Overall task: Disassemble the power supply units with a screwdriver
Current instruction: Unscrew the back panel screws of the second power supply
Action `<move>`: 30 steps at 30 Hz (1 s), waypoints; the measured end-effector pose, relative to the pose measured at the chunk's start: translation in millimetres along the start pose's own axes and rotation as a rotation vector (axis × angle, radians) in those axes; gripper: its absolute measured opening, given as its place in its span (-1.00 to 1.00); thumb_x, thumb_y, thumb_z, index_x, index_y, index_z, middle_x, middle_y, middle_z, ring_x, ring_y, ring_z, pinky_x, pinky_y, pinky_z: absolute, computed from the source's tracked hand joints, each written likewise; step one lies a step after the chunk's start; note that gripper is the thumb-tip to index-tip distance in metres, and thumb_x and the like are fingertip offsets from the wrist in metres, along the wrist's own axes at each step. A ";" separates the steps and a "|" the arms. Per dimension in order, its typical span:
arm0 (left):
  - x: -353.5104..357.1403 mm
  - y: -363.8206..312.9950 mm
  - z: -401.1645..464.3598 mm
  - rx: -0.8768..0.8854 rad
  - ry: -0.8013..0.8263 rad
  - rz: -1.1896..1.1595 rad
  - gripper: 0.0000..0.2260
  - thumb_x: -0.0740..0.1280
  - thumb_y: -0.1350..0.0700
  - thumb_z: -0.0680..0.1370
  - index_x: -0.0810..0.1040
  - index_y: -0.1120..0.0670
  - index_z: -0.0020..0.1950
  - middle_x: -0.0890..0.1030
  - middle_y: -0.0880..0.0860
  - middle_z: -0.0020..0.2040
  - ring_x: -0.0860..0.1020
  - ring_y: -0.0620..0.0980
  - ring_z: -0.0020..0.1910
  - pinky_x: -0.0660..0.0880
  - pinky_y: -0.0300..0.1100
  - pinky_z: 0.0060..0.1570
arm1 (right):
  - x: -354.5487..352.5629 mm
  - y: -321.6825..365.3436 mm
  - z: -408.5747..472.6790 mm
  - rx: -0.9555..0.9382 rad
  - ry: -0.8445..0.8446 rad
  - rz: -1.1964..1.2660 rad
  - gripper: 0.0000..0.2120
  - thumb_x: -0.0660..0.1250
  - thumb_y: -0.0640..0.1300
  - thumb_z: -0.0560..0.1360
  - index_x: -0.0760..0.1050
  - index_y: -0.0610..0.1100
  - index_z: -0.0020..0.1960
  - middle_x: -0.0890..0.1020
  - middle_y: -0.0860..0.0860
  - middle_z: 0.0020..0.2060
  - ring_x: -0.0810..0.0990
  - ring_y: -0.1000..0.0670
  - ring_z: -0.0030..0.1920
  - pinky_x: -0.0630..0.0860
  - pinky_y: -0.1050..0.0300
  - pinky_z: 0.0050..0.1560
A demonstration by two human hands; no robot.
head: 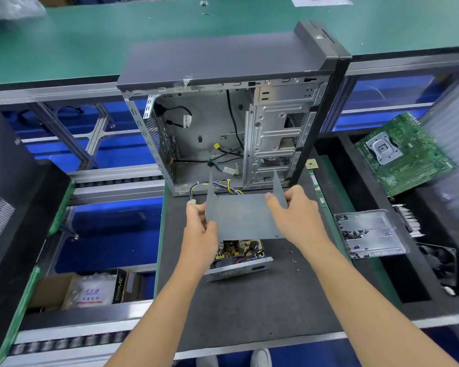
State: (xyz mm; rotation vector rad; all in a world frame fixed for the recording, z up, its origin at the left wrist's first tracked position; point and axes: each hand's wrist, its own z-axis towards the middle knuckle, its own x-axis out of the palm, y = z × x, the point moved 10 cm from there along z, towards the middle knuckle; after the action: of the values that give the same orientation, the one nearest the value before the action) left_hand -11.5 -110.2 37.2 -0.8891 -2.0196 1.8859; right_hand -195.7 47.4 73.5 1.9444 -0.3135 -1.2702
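Grey metal cover (pixel 245 217) is lifted above the opened power supply (pixel 239 256), left hand (pixel 200 227) and right hand (pixel 296 215) pinching its left and right edges, forearms reaching far

— What stands beyond the fingers?
— An open computer case (pixel 233 107), upright, loose cables inside.
— And to the right of them?
— A metal tray (pixel 370 234) holding screws, a green motherboard (pixel 406 154) farther off, and a memory stick (pixel 317 188) lying near the case.
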 end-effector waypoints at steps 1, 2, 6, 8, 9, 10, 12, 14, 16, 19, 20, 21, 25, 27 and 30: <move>3.9 0.6 0.5 0.008 0.008 -0.008 -0.66 0.14 0.37 0.59 0.34 -0.10 0.06 0.59 -0.13 0.07 0.54 -0.34 -0.23 0.44 -0.43 -0.35 | -4.1 -4.8 2.1 0.005 -0.017 0.008 -0.64 0.22 0.29 0.50 0.37 -0.02 -0.09 0.56 -0.02 -0.14 0.52 -0.13 -0.04 0.49 -0.04 -0.11; 8.6 0.6 0.4 0.017 0.022 -0.014 -0.66 0.14 0.38 0.59 0.35 -0.10 0.07 0.57 -0.26 0.12 0.55 -0.39 -0.14 0.45 -0.46 -0.29 | -7.6 -10.4 4.1 0.016 -0.022 0.017 -0.65 0.23 0.27 0.50 0.40 -0.02 -0.10 0.57 -0.01 -0.14 0.54 -0.12 -0.04 0.52 -0.05 -0.09; 30.3 -0.8 -1.3 0.038 0.097 -0.045 -0.69 0.14 0.40 0.58 0.39 -0.02 0.10 0.51 -0.23 0.34 0.52 -0.40 0.16 0.47 -0.46 -0.01 | -17.3 -36.9 12.9 0.073 0.007 0.072 -0.79 0.24 0.07 0.53 0.52 -0.03 0.04 0.62 0.01 -0.10 0.59 -0.01 -0.08 0.65 -0.14 -0.15; 44.3 -3.3 -2.5 0.056 0.155 -0.076 -0.70 0.18 0.39 0.59 0.40 -0.02 0.10 0.51 -0.12 0.38 0.49 -0.32 0.29 0.46 -0.31 0.23 | -24.4 -49.1 18.5 0.071 -0.003 0.089 -0.78 0.20 -0.07 0.54 0.57 -0.10 0.05 0.66 -0.05 -0.09 0.63 -0.10 -0.07 0.65 -0.18 -0.13; 51.9 -4.1 -3.1 0.067 0.195 -0.093 -0.71 0.22 0.37 0.59 0.41 -0.02 0.11 0.49 -0.11 0.41 0.47 -0.29 0.34 0.41 -0.24 0.33 | -28.1 -56.2 21.5 0.072 -0.010 0.086 -0.76 0.17 -0.12 0.54 0.59 -0.14 0.03 0.67 -0.10 -0.12 0.63 -0.15 -0.08 0.64 -0.20 -0.11; 59.7 -5.3 -4.0 0.082 0.239 -0.098 -0.71 0.27 0.34 0.59 0.42 -0.04 0.14 0.48 -0.12 0.42 0.44 -0.28 0.37 0.36 -0.22 0.38 | -32.8 -64.5 24.4 0.078 -0.022 0.074 -0.74 0.15 -0.15 0.53 0.59 -0.19 0.00 0.66 -0.16 -0.16 0.62 -0.18 -0.11 0.63 -0.19 -0.10; 72.5 -8.1 -7.8 0.116 0.325 -0.059 -0.64 0.43 0.15 0.53 0.43 -0.16 0.22 0.47 -0.24 0.41 0.39 -0.33 0.40 0.31 -0.31 0.39 | -44.9 -82.1 31.1 0.096 -0.064 0.046 -0.72 0.12 -0.18 0.52 0.56 -0.30 -0.02 0.61 -0.27 -0.17 0.51 -0.20 -0.23 0.62 -0.12 -0.12; 75.0 -6.7 -10.4 0.116 0.334 0.013 -0.57 0.48 -0.10 0.43 0.41 -0.33 0.23 0.47 -0.42 0.30 0.38 -0.42 0.35 0.31 -0.47 0.29 | -60.8 -101.9 36.8 0.136 -0.126 0.070 -0.74 0.12 -0.22 0.52 0.55 -0.31 -0.06 0.58 -0.31 -0.16 0.43 -0.24 -0.26 0.62 -0.20 -0.14; 68.3 -0.3 -9.5 0.104 0.260 0.101 -0.64 0.47 -0.16 0.42 0.47 -0.33 0.18 0.53 -0.43 0.17 0.48 -0.36 0.23 0.41 -0.40 0.19 | -78.1 -119.4 42.9 0.173 -0.182 0.066 -0.76 0.12 -0.25 0.51 0.54 -0.28 -0.16 0.54 -0.29 -0.26 0.39 -0.16 -0.27 0.54 -0.08 -0.29; 63.7 13.5 -7.6 0.028 0.192 0.104 -0.85 0.48 -0.02 0.50 0.57 -0.17 0.02 0.64 -0.26 -0.01 0.60 -0.11 0.02 0.55 -0.17 0.05 | -102.3 -141.3 54.0 0.232 -0.263 0.022 -0.77 0.09 -0.27 0.52 0.51 -0.31 -0.13 0.52 -0.25 -0.27 0.34 -0.12 -0.23 0.27 0.04 -0.31; 65.0 17.0 -8.1 0.011 0.201 0.093 -0.88 0.48 0.02 0.51 0.59 -0.13 -0.01 0.66 -0.22 -0.05 0.61 -0.08 -0.03 0.55 -0.19 0.02 | -107.6 -146.7 58.2 0.245 -0.280 0.016 -0.76 0.08 -0.27 0.53 0.51 -0.32 -0.11 0.51 -0.23 -0.27 0.34 -0.12 -0.22 0.27 0.03 -0.29; 67.3 19.6 -8.6 0.005 0.222 0.097 -0.90 0.48 0.05 0.52 0.60 -0.09 -0.03 0.67 -0.18 -0.07 0.60 -0.08 -0.06 0.54 -0.25 -0.02 | -111.3 -150.3 62.6 0.249 -0.290 0.005 -0.76 0.07 -0.27 0.55 0.50 -0.31 -0.12 0.49 -0.20 -0.30 0.33 -0.13 -0.20 0.27 0.02 -0.30; 79.7 25.7 -14.3 0.022 0.385 0.216 -0.94 0.50 0.04 0.50 0.64 -0.09 -0.09 0.66 -0.19 -0.15 0.52 -0.27 -0.24 0.42 -0.44 -0.17 | -116.6 -160.0 75.7 0.274 -0.316 -0.035 -0.72 0.04 -0.27 0.56 0.53 -0.28 -0.07 0.51 -0.24 -0.26 0.31 -0.15 -0.31 0.25 0.06 -0.35; 82.9 24.2 -15.2 0.063 0.436 0.284 -0.91 0.52 0.04 0.48 0.65 -0.15 -0.17 0.65 -0.27 -0.16 0.54 -0.31 -0.23 0.41 -0.47 -0.16 | -117.1 -162.0 81.0 0.274 -0.321 -0.035 -0.69 0.04 -0.26 0.57 0.57 -0.24 0.01 0.56 -0.27 -0.18 0.36 -0.16 -0.29 0.30 0.05 -0.32; 84.8 21.2 -15.5 0.123 0.473 0.367 -0.83 0.52 0.01 0.46 0.65 -0.26 -0.23 0.63 -0.32 -0.11 0.54 -0.28 -0.04 0.39 -0.47 -0.08 | -114.2 -162.1 87.3 0.269 -0.307 -0.053 -0.66 0.04 -0.25 0.61 0.59 -0.12 0.11 0.58 -0.24 -0.06 0.37 -0.19 -0.16 0.32 0.09 -0.36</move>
State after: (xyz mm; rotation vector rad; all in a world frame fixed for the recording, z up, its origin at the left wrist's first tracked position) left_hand -63.9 -49.2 -0.4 -1.5790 -1.5203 1.7205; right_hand -356.8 180.4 16.1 1.9842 -0.6176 -1.6344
